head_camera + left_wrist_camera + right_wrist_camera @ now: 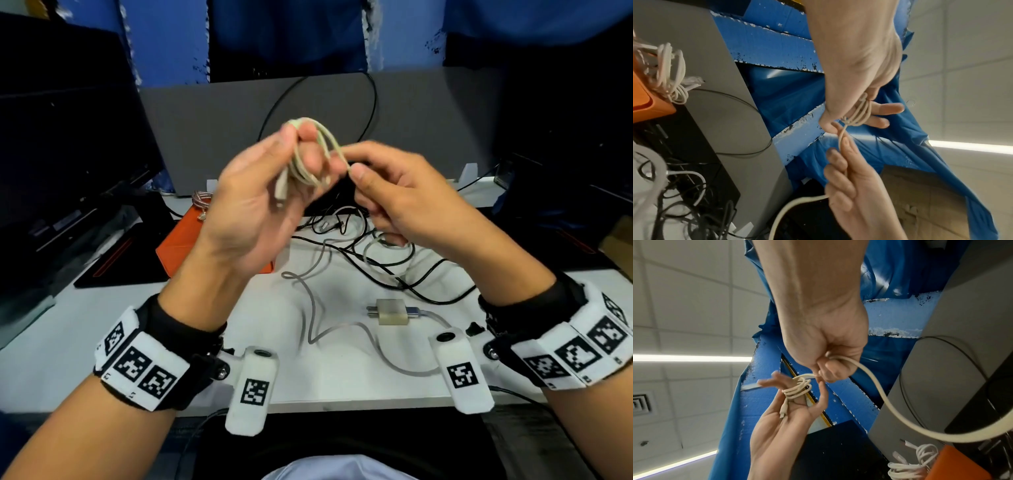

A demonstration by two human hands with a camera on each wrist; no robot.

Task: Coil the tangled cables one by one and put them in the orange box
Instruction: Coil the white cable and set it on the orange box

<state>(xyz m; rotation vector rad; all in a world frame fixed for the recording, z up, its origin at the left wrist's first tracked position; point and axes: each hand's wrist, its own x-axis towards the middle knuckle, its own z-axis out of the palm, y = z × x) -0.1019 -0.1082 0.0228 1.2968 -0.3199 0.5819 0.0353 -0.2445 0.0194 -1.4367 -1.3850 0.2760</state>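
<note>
A cream cable (317, 161) is wound in several loops round the fingers of my raised left hand (305, 154), its plug end (281, 190) hanging over the palm. In the right wrist view the coil (797, 389) sits on the left hand (789, 408). My right hand (351, 168) pinches the cable's free strand just beside the coil; the strand (890, 404) trails down from the right hand (828, 368). The orange box (178, 240) lies on the table at the left, partly behind my left hand. A coiled white cable (668, 73) lies at the orange box (645, 100).
Tangled black and grey cables (363, 240) cover the white table (342, 370) beyond my hands. A white charger block (392, 311) with a grey cable lies near my right wrist. Dark monitors stand at left (68, 137) and right, a grey panel (428, 113) behind.
</note>
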